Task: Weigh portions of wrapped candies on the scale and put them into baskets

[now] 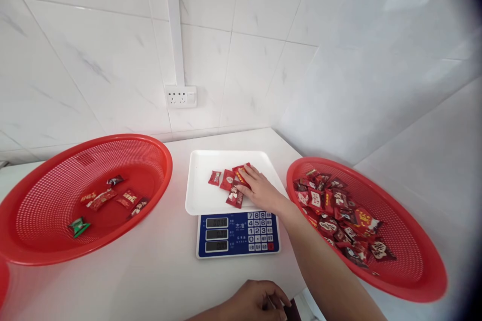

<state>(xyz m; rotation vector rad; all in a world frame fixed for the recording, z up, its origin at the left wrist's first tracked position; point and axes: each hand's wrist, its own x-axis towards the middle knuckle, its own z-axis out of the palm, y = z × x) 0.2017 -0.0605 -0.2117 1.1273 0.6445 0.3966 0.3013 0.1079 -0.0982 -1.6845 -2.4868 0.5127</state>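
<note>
My right hand (259, 189) reaches over the white weighing tray (199, 200), fingers stretched out and thumb apart. It touches red snack packets (235, 195) lying on the tray. A smaller red packet (215, 177) lies to their left. Part of the packets is hidden under the fingers. Below the tray is the scale's blue panel (241, 225) with three displays and a keypad. My left hand (256, 302) rests low by the table's front edge, its fingers curled inward. What lies inside those fingers, if anything, is hidden.
A red mesh basket (414, 241) at the right holds a pile of wrapped snacks. The larger red basket (154, 170) at the left holds several packets, one green (79, 226). Behind the white table (150, 271) stands a tiled wall with a socket (181, 97).
</note>
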